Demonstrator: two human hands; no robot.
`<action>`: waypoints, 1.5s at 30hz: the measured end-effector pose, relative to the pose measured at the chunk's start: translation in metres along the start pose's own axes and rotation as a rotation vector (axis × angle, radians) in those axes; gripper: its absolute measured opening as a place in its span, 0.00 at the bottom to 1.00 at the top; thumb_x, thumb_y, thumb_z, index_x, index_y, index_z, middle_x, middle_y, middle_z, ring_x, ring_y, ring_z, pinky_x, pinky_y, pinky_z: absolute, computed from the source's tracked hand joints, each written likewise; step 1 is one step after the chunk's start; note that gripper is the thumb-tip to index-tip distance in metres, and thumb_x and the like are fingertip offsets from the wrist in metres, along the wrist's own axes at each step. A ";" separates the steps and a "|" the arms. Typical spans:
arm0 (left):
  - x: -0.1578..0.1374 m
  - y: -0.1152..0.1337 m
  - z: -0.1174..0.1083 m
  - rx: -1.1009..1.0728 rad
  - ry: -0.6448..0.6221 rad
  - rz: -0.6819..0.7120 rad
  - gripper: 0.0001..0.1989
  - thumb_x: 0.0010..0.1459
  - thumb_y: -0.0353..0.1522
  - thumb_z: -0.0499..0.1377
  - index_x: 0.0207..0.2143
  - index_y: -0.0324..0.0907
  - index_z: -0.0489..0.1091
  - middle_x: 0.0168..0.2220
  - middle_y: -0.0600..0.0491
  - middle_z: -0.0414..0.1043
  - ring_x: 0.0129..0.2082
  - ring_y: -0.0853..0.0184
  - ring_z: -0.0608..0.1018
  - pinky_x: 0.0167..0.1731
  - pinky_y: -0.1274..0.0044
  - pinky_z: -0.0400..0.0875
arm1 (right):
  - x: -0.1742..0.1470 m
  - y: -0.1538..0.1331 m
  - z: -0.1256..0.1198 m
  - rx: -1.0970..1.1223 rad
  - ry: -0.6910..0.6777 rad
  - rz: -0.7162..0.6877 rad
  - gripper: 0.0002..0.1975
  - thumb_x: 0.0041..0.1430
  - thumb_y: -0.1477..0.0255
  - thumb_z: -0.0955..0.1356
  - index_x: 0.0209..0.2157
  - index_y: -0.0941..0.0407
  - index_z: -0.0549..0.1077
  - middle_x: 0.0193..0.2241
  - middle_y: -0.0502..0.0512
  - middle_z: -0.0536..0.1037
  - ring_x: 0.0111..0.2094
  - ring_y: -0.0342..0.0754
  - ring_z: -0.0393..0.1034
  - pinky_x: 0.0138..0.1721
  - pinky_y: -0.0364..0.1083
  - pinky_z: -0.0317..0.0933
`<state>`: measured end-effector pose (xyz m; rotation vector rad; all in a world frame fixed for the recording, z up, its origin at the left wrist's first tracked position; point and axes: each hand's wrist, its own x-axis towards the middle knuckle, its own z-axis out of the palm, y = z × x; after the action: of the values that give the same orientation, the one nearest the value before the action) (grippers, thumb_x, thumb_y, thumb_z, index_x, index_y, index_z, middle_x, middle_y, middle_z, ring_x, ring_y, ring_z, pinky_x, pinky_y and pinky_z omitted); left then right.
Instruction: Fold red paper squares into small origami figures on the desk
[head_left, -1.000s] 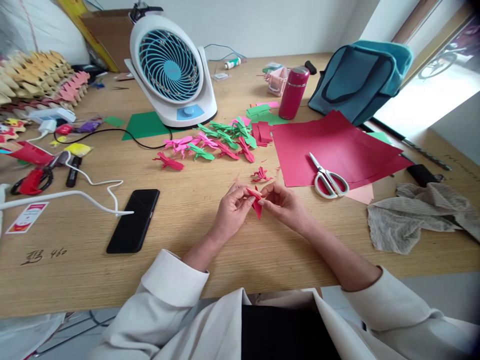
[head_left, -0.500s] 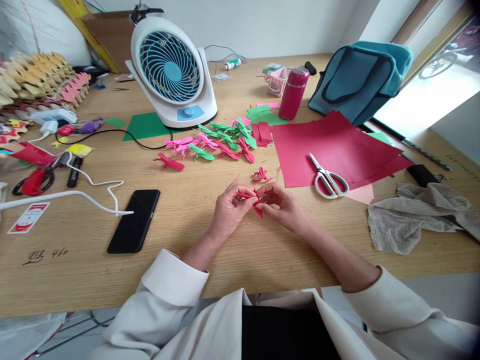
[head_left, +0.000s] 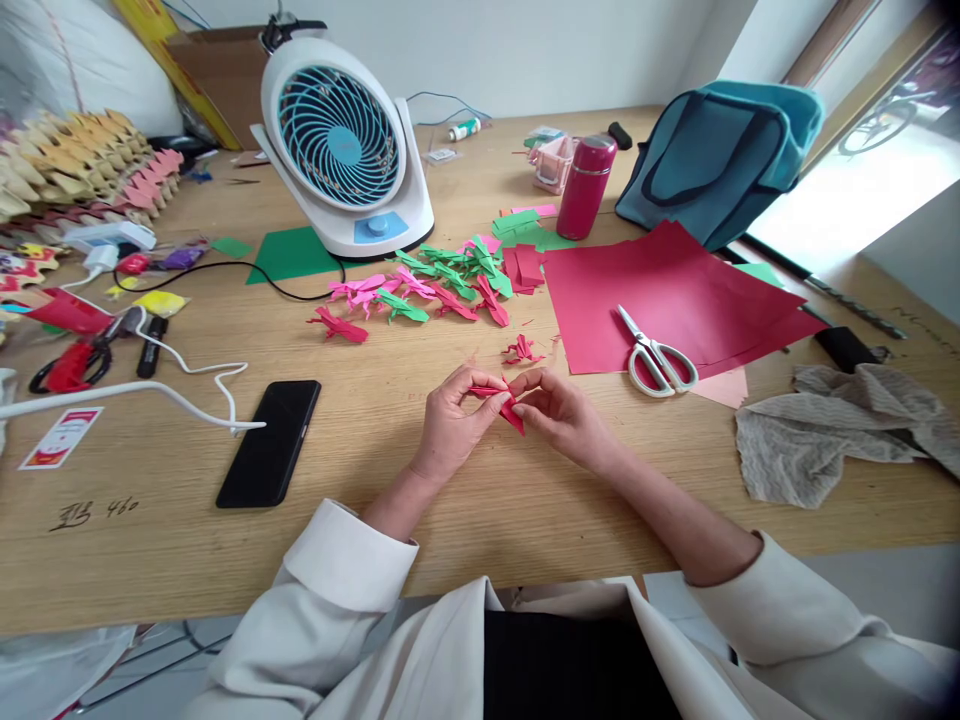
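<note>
A small folded piece of red paper (head_left: pixel 513 413) is pinched between my two hands above the table. My left hand (head_left: pixel 454 415) grips its left side between thumb and fingers. From the right, my right hand (head_left: pixel 559 408) closes thumb and fingertips on it, hiding part of the folds. Just beyond my fingers lies a small crumpled-looking red folded paper figure (head_left: pixel 523 349). Farther back is a cluster of pink, green and red folded paper figures (head_left: pixel 450 280). Red paper strips (head_left: pixel 524 267) lie beside that cluster.
White-handled scissors (head_left: pixel 658 362) rest on large red paper sheets (head_left: pixel 615 280) to the right. A black phone (head_left: pixel 268 443) and a white cable (head_left: pixel 180 396) lie left. Behind stand a fan (head_left: pixel 343 145), a red flask (head_left: pixel 587 190) and a blue bag (head_left: pixel 712 165). A cloth (head_left: pixel 810 440) lies far right.
Both hands stay closed on the red paper in nearly the same place. My left hand has shifted slightly left, and the fingers have moved a little on the folds.
</note>
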<state>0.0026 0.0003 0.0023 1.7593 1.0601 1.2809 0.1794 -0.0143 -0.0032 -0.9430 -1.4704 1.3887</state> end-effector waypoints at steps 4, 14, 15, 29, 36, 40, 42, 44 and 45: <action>0.003 0.003 -0.005 0.124 0.010 0.078 0.02 0.61 0.29 0.59 0.35 0.44 0.69 0.43 0.51 0.77 0.51 0.63 0.75 0.57 0.65 0.66 | -0.001 -0.005 0.000 -0.033 0.012 -0.038 0.14 0.63 0.58 0.67 0.40 0.54 0.69 0.37 0.54 0.72 0.35 0.45 0.70 0.39 0.46 0.66; 0.000 0.004 -0.002 0.300 -0.002 0.195 0.02 0.62 0.30 0.59 0.35 0.44 0.71 0.33 0.54 0.75 0.39 0.65 0.75 0.44 0.71 0.70 | -0.002 -0.001 0.002 -0.004 0.014 0.068 0.18 0.56 0.58 0.73 0.39 0.55 0.68 0.33 0.51 0.75 0.30 0.44 0.72 0.33 0.44 0.66; -0.001 0.005 -0.001 0.313 0.001 0.196 0.02 0.62 0.30 0.59 0.34 0.44 0.72 0.32 0.54 0.75 0.38 0.65 0.74 0.42 0.72 0.70 | -0.002 -0.001 0.003 -0.004 0.012 0.079 0.18 0.55 0.58 0.73 0.39 0.55 0.68 0.33 0.51 0.75 0.30 0.44 0.72 0.33 0.44 0.66; -0.008 0.009 0.009 0.234 0.053 0.046 0.05 0.63 0.31 0.57 0.34 0.42 0.72 0.33 0.53 0.74 0.36 0.68 0.76 0.39 0.76 0.70 | -0.004 0.001 0.013 -0.416 0.222 -0.125 0.10 0.54 0.79 0.65 0.39 0.54 0.70 0.33 0.53 0.75 0.33 0.46 0.72 0.36 0.46 0.67; -0.012 0.008 0.012 0.087 0.038 -0.059 0.08 0.65 0.35 0.56 0.38 0.42 0.74 0.37 0.51 0.75 0.37 0.68 0.77 0.39 0.77 0.73 | -0.003 0.003 0.010 -0.321 0.301 -0.107 0.04 0.57 0.76 0.66 0.35 0.55 0.72 0.32 0.53 0.76 0.32 0.46 0.72 0.36 0.46 0.68; -0.014 0.004 0.014 0.006 0.043 -0.103 0.09 0.65 0.36 0.56 0.39 0.42 0.74 0.39 0.50 0.75 0.39 0.67 0.78 0.38 0.77 0.75 | -0.004 0.006 0.009 -0.256 0.318 -0.085 0.04 0.60 0.72 0.67 0.36 0.56 0.74 0.31 0.54 0.77 0.32 0.46 0.72 0.36 0.46 0.68; -0.015 0.004 0.014 -0.012 0.053 -0.111 0.10 0.65 0.36 0.56 0.39 0.42 0.74 0.39 0.50 0.75 0.39 0.67 0.78 0.39 0.77 0.75 | -0.004 0.007 0.009 -0.228 0.322 -0.085 0.05 0.62 0.71 0.66 0.36 0.56 0.74 0.30 0.53 0.77 0.32 0.45 0.72 0.36 0.46 0.68; -0.015 0.004 0.015 -0.014 0.059 -0.116 0.09 0.65 0.36 0.57 0.39 0.42 0.74 0.38 0.50 0.75 0.39 0.67 0.79 0.39 0.77 0.75 | -0.004 0.007 0.009 -0.201 0.323 -0.096 0.06 0.63 0.69 0.66 0.35 0.56 0.74 0.30 0.53 0.76 0.31 0.45 0.72 0.36 0.46 0.68; -0.015 0.005 0.014 -0.010 0.064 -0.115 0.09 0.64 0.36 0.57 0.39 0.41 0.74 0.38 0.51 0.75 0.39 0.67 0.78 0.39 0.77 0.74 | -0.004 0.007 0.009 -0.187 0.320 -0.100 0.06 0.63 0.68 0.67 0.35 0.56 0.74 0.30 0.53 0.76 0.31 0.45 0.72 0.36 0.46 0.68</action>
<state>0.0149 -0.0163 -0.0026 1.6355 1.1717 1.2761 0.1714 -0.0202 -0.0108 -1.1348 -1.3967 0.9867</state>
